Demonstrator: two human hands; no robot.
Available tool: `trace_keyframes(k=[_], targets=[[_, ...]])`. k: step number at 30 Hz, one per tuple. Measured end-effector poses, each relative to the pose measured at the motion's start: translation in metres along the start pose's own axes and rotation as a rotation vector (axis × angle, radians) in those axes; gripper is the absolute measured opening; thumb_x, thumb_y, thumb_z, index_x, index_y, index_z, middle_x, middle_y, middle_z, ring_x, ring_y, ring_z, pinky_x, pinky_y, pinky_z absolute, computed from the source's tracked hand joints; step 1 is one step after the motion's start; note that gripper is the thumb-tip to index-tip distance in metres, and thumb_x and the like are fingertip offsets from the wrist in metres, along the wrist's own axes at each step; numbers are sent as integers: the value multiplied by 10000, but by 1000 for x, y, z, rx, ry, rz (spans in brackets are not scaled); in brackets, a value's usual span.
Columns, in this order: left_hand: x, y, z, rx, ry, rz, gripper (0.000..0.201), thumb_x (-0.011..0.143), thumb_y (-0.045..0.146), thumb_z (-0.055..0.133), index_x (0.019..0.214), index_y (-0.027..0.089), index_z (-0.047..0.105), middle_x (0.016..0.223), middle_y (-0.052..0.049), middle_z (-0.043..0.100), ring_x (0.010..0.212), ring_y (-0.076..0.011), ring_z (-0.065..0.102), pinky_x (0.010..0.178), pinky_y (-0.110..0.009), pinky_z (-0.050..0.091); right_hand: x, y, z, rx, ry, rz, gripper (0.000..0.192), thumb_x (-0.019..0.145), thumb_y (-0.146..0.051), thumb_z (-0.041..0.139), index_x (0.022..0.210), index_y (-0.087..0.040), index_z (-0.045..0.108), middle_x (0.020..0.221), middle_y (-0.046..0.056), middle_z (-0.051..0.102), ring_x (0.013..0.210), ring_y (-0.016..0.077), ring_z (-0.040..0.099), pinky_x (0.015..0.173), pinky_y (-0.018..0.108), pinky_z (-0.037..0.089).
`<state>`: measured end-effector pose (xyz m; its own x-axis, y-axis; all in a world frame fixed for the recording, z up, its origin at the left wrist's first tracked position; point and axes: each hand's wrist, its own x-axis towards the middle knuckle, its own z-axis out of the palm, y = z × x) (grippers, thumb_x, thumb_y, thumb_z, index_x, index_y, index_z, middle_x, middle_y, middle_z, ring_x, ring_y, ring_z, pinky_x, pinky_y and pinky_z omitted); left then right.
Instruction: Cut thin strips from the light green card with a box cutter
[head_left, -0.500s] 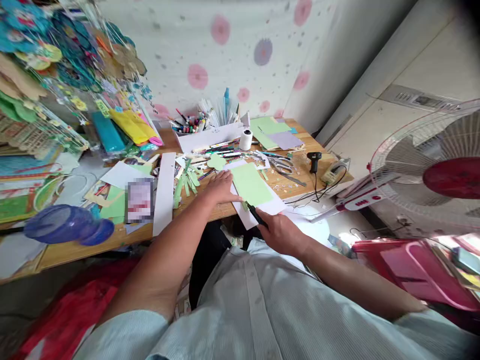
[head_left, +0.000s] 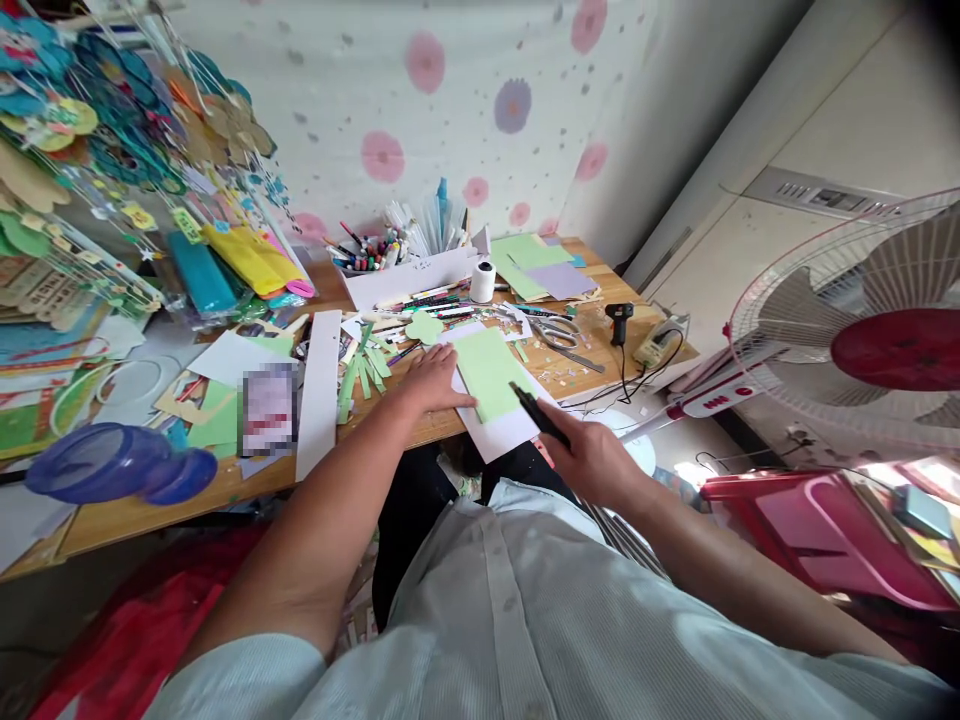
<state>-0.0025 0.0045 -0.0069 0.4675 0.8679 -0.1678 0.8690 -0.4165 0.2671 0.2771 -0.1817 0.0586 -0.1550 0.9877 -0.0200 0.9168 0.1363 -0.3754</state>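
Both hands work: left hand lies flat, fingers together, pinning the pale green paper rectangle; right hand grips what looks like a black pen.

Our left hand pins the green paper flat on the tabletop, and our right hand at 4 o'clock grips a black pen.

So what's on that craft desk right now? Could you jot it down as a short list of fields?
left hand: flat on the desk, fingertips at the left edge of the green paper
right hand: grips a black pen-like tool, tip over the green paper
under the green paper: a white sheet
desk: wooden
nearby: scissors, tape roll, glue gun
beside the desk: fan
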Motion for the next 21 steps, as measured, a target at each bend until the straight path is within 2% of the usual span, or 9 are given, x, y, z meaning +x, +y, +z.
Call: trace_keyframes(k=[3, 5, 8, 10, 14, 18, 19, 21], targets=[[-1, 0, -2, 9, 5, -7, 1251, 780, 809, 762, 1733, 137, 310, 1839, -200, 204, 1699, -428, 202, 1355, -581, 191, 38, 42, -3, -128, 124, 157, 627, 1068, -341, 544, 1680, -207, 510, 1181, 151, 843, 1030, 348, 814, 892, 407, 598], [-1, -2, -1, 21, -5, -19, 1228, 788, 786, 759, 1731, 136, 316, 1839, -202, 201, 1701, -418, 204, 1353, -592, 202, 67, 74, -6, -200, 175, 258, 617, 1085, -339, 516, 1684, -190, 501, 1247, 176, 821, 1077, 356, 802, 927, 421, 592], [2, -7, 3, 28, 17, -15, 1225, 785, 772, 755, 1731, 129, 318, 1835, -211, 203, 1704, -412, 203, 1359, -583, 195, 107, 113, -13, -256, 158, 390, 614, 1108, -328, 467, 1703, -180, 456, 1324, 200, 787, 1174, 356, 772, 989, 428, 572], [5, -11, 6, 27, 21, -16, 1221, 783, 772, 748, 1735, 142, 316, 1839, -201, 192, 1707, -413, 194, 1361, -581, 193, 126, 130, -17, -289, 132, 440, 600, 1116, -315, 440, 1702, -183, 446, 1346, 206, 773, 1202, 343, 761, 1019, 430, 557], [6, -12, 7, 18, -1, -29, 1229, 790, 796, 721, 1746, 149, 300, 1845, -188, 169, 1715, -405, 167, 1364, -567, 196, 148, 146, -20, -311, 89, 446, 591, 1122, -358, 441, 1699, -227, 440, 1403, 208, 728, 1229, 340, 745, 1020, 454, 557], [1, -5, 2, -14, -6, -33, 1255, 776, 807, 738, 1753, 164, 285, 1846, -185, 169, 1710, -424, 173, 1360, -576, 211, 147, 144, -16, -309, 66, 411, 610, 1095, -432, 510, 1655, -189, 502, 1493, 261, 639, 1296, 410, 690, 1052, 543, 544], [-1, -3, 1, -18, -10, -30, 1266, 772, 812, 740, 1754, 158, 281, 1845, -188, 170, 1712, -421, 168, 1366, -567, 200, 145, 140, -13, -331, 114, 360, 596, 1089, -430, 522, 1628, -179, 539, 1499, 265, 632, 1297, 423, 681, 1054, 556, 547], [-2, -3, 0, -26, -28, -21, 1265, 791, 821, 719, 1762, 158, 252, 1852, -178, 143, 1720, -404, 142, 1375, -559, 177, 136, 126, 0, -336, 236, 130, 543, 1094, -379, 520, 1588, -163, 593, 1565, 248, 598, 1345, 412, 646, 1117, 549, 524]])
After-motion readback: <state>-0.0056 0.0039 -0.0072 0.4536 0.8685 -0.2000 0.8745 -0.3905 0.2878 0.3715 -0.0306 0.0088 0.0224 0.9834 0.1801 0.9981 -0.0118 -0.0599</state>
